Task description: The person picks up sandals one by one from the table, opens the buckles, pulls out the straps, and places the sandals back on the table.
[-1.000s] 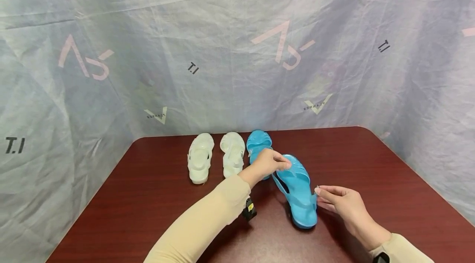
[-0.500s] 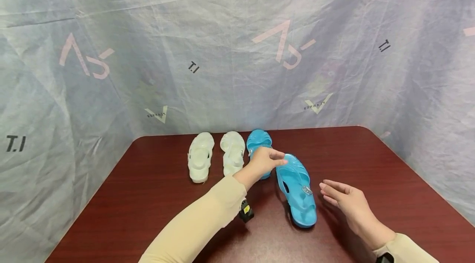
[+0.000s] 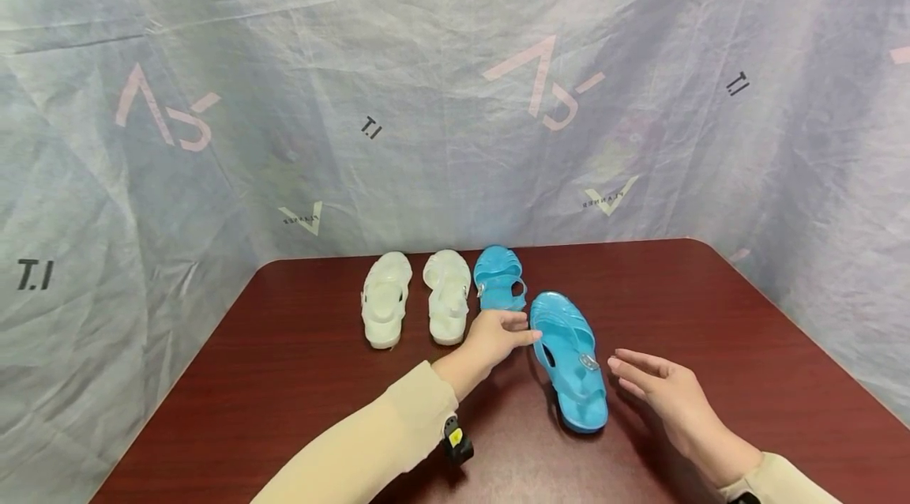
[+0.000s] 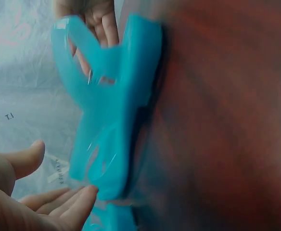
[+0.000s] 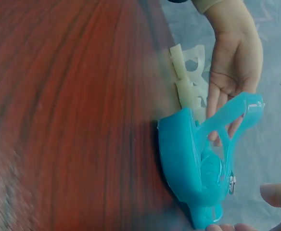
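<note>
A blue jelly sandal [image 3: 577,389] lies toe-away on the table, its silver buckle [image 3: 588,362] on the right side of the strap. Just left of its upper part is my left hand [image 3: 492,336], fingers extended and thumb apart, gripping nothing. The left wrist view shows that hand [image 4: 49,207] beside the toe end, too close to tell whether a fingertip touches it. My right hand [image 3: 671,397] hovers to the right of the buckle, fingers loosely bent and holding nothing. Behind my left hand lies a second blue sandal [image 3: 499,263], its heel partly hidden.
Two whitish sandals, one on the left [image 3: 385,302] and one to its right [image 3: 448,299], lie side by side near the table's back edge. The dark red wooden table [image 3: 284,378] meets a grey printed cloth [image 3: 441,93] hanging behind and around it.
My right hand has come off the buckle strap, which now lies across the sandal. My left hand has left the sandal's toe straps and drawn back toward me.
</note>
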Demonstrator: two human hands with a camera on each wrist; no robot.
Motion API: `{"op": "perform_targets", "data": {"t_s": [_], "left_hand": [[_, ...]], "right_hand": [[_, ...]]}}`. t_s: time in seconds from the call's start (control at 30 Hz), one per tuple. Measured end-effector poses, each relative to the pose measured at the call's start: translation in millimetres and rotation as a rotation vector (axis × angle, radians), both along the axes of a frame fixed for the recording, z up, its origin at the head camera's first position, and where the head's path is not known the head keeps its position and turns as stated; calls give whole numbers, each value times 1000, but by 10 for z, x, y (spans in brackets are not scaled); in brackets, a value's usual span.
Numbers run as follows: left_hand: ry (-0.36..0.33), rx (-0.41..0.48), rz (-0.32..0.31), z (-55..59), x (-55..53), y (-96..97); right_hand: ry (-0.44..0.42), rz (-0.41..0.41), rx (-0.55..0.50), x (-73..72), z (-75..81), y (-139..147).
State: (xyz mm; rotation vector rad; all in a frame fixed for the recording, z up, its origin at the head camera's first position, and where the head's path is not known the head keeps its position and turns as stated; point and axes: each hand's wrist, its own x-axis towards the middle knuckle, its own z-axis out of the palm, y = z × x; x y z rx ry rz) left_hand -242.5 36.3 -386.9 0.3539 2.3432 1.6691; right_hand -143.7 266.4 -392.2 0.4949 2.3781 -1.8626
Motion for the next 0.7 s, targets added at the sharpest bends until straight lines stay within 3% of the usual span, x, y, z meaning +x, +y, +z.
{"op": "perform_targets", "data": {"t_s": [0.23, 0.5, 0.7], "left_hand": [[-175, 171, 65, -112, 216, 4], [-191, 261, 88, -227, 470, 85], [-230, 346, 81, -329, 590, 165]], "right_hand": [[25, 44, -4, 45, -38, -67], [25, 66, -87, 86, -75, -131], [3, 98, -164, 97, -162, -149]]}}
